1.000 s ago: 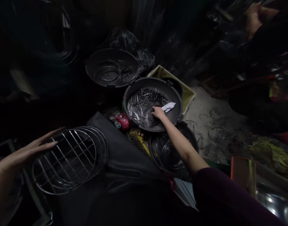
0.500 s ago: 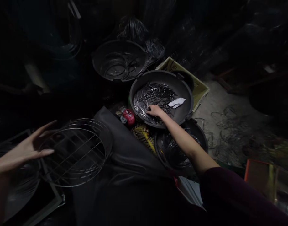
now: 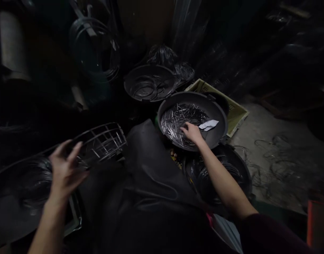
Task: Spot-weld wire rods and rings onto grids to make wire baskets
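My left hand holds the near rim of a round wire grid basket, fingers curled round it; the basket is tilted almost edge-on above a dark apron over my lap. My right hand reaches into a dark round pan full of short shiny wire pieces, fingers bent down among them. Whether it has hold of any I cannot make out. A small white scrap of paper lies in the pan just right of that hand.
A second dark pan with wire rings stands behind, a third with coiled wire under my right forearm. A large dark basin is at lower left. A yellowish carton lies behind the pan. Loose wire loops litter the concrete floor.
My left hand has tipped the wire basket from lying flat to nearly edge-on and closed on its rim. The view has shifted right. My right hand stays in the pan of wire pieces.
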Demonstrator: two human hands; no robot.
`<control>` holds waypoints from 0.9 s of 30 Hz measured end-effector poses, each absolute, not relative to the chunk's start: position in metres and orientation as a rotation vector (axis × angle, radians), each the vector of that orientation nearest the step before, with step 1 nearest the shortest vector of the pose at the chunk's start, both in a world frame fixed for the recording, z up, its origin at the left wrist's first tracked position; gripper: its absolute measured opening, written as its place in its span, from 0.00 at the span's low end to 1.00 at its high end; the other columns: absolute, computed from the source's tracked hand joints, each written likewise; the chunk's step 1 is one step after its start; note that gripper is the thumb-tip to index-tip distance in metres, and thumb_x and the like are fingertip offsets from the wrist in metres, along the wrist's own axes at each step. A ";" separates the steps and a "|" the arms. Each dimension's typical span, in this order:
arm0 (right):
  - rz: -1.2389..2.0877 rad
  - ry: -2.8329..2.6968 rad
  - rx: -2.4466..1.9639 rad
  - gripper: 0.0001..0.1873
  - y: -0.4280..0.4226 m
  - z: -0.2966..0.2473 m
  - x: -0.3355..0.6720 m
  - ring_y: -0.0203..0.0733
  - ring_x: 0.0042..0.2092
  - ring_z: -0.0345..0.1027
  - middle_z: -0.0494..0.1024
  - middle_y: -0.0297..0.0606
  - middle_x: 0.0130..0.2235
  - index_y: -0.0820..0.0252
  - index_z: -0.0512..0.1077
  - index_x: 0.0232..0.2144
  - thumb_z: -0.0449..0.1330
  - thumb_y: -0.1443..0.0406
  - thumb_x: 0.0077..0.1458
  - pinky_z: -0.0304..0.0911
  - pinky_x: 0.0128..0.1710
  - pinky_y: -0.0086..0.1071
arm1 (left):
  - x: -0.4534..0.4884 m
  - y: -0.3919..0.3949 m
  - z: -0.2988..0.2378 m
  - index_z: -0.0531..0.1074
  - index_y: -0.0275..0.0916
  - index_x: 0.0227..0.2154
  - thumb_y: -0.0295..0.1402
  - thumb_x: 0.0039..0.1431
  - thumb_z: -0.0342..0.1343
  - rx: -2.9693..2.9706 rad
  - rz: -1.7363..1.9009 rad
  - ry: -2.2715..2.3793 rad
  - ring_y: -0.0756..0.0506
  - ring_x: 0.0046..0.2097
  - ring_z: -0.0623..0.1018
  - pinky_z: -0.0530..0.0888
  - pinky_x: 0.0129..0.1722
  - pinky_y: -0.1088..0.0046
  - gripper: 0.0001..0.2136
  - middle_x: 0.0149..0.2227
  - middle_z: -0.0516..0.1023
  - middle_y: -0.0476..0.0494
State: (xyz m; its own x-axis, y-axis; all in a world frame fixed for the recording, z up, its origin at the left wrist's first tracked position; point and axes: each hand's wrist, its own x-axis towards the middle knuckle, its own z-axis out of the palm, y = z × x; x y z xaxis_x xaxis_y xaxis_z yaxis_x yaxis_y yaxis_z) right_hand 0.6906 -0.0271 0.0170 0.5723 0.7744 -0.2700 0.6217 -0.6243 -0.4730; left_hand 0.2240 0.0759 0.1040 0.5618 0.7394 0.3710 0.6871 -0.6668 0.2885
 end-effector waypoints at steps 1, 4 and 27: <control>0.652 -1.147 -2.398 0.16 -0.028 0.024 0.677 0.46 0.47 0.73 0.79 0.47 0.44 0.60 0.73 0.48 0.55 0.60 0.61 0.65 0.50 0.38 | 0.233 0.073 0.086 0.49 0.62 0.65 0.42 0.48 0.62 2.739 0.732 1.138 0.27 0.65 0.60 0.60 0.63 0.42 0.42 0.67 0.52 0.46; 0.712 -1.101 -2.051 0.20 -0.030 0.027 0.625 0.39 0.40 0.75 0.80 0.39 0.41 0.57 0.69 0.52 0.53 0.58 0.60 0.69 0.45 0.34 | 0.253 0.052 0.044 0.54 0.58 0.63 0.35 0.50 0.63 2.753 0.633 1.131 0.26 0.64 0.61 0.58 0.62 0.36 0.38 0.66 0.50 0.39; 0.389 -1.097 -1.755 0.10 -0.092 -0.049 0.522 0.37 0.40 0.71 0.76 0.40 0.37 0.59 0.74 0.37 0.53 0.62 0.62 0.66 0.43 0.31 | 0.225 0.049 -0.060 0.46 0.32 0.63 0.53 0.37 0.68 2.232 0.854 1.489 0.31 0.62 0.60 0.63 0.62 0.50 0.55 0.61 0.52 0.29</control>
